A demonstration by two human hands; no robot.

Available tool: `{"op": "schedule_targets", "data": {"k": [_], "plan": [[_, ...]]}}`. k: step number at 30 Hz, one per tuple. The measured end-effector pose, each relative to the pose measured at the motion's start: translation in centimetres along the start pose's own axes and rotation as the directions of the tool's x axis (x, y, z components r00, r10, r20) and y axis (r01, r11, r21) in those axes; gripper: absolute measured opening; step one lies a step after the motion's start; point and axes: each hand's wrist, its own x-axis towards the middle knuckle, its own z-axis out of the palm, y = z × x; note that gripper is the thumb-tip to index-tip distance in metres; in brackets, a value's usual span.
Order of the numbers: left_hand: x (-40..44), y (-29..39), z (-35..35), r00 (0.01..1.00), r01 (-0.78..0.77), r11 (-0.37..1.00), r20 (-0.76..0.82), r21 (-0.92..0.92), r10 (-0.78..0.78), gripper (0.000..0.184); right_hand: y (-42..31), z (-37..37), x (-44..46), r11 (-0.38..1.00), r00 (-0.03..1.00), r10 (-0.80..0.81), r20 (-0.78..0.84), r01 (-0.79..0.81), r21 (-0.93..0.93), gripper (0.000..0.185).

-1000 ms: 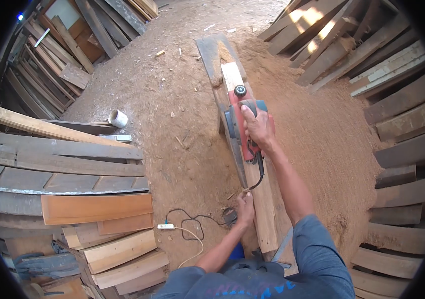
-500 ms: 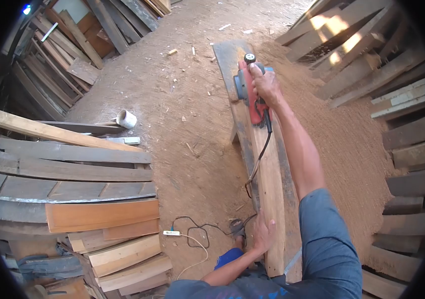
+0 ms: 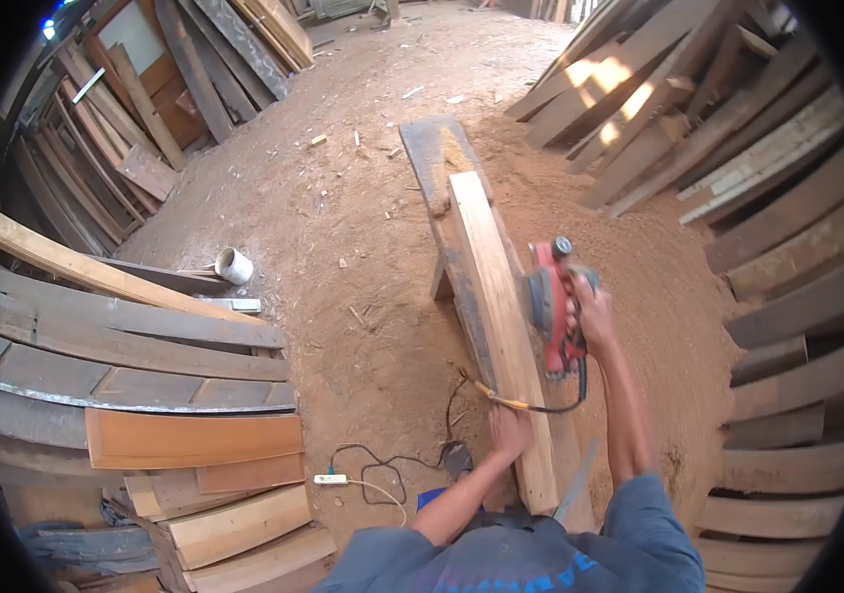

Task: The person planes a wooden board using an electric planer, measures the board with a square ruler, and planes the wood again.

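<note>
Right hand (image 3: 592,310) is gripping the red planer (image 3: 552,298) just right of the timber (image 3: 493,267), its knobbed end pointing toward the timber's far end, long axis running roughly parallel; left hand (image 3: 511,432) is touching the timber's left side, grip not discernible

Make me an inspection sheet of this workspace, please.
Surface: long bench, dusted at its far end.
Job's things: wooden beam along the bench; red power planer right of the beam.
Clutter: wood scraps and sawdust on the floor.
Grips: right grip, a bare hand, holds the planer; left grip, also bare, is by the beam's left edge, contact unclear.
Cables: cord from the planer crosses the beam; white power strip on the floor.
Surroundings: boards on both sides; white container on the left.
</note>
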Motion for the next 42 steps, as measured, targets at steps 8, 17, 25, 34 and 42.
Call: {"op": "schedule_targets", "data": {"k": [8,17,25,34,42], "plan": [[-9.9,-3.5,-10.8,0.407,-0.082,0.975,0.900,0.204,-0.154,0.093,7.6,-14.7,-23.7,0.991,0.989,0.074,-0.125,-0.087,-0.098,0.040],[-15.3,0.1,-10.1,0.777,-0.614,0.682,0.451,0.397,0.438,0.096,15.6,-25.7,-46.0,0.843,0.942,0.318,-0.105,-0.332,-0.423,0.042],[-19.9,2.3,-6.7,0.750,-0.636,0.557,0.599,0.534,0.282,0.094,22.6,-30.2,-58.1,0.760,0.846,0.531,-0.044,-0.498,-0.418,0.053],[-20.0,1.6,-5.9,0.752,-0.647,0.519,0.581,0.558,0.312,0.093,28.4,-30.6,-62.0,0.783,0.839,0.539,-0.077,-0.533,-0.321,0.038],[-21.4,2.4,-6.2,0.746,-0.648,0.517,0.604,0.559,0.282,0.090,30.9,-32.1,-61.1,0.750,0.825,0.563,-0.048,-0.534,-0.391,0.040]]}}
